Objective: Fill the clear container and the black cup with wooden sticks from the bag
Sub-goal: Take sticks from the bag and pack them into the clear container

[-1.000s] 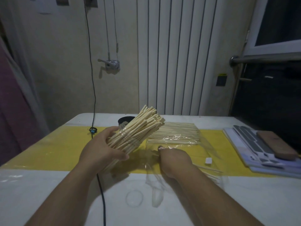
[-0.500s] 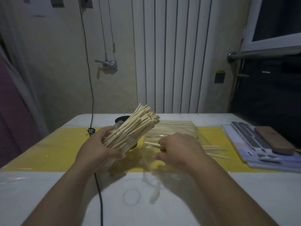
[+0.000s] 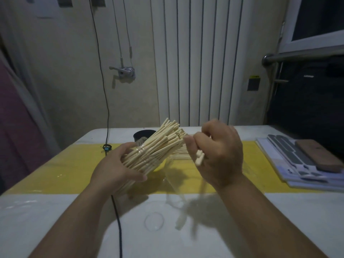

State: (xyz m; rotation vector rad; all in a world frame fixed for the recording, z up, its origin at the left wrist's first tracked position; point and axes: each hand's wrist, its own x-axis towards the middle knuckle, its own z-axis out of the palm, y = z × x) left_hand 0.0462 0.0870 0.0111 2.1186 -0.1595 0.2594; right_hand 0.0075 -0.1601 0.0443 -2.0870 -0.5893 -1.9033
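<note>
My left hand grips the clear container, tilted to the right and packed with a thick bundle of wooden sticks. My right hand is raised beside the bundle's top and pinches a few wooden sticks, their ends showing below my fingers. The black cup stands behind the container, mostly hidden by it. The clear bag with loose sticks lies on the table under my right hand, largely hidden.
A black cable runs across the table's left side and up the wall. A stack of papers with a brown object lies at the right. A round clear lid lies near the front on the white and yellow table.
My right hand picked a few sticks out of the bag and lifted them up to the top of the tilted container. My left hand kept hold of the container.
</note>
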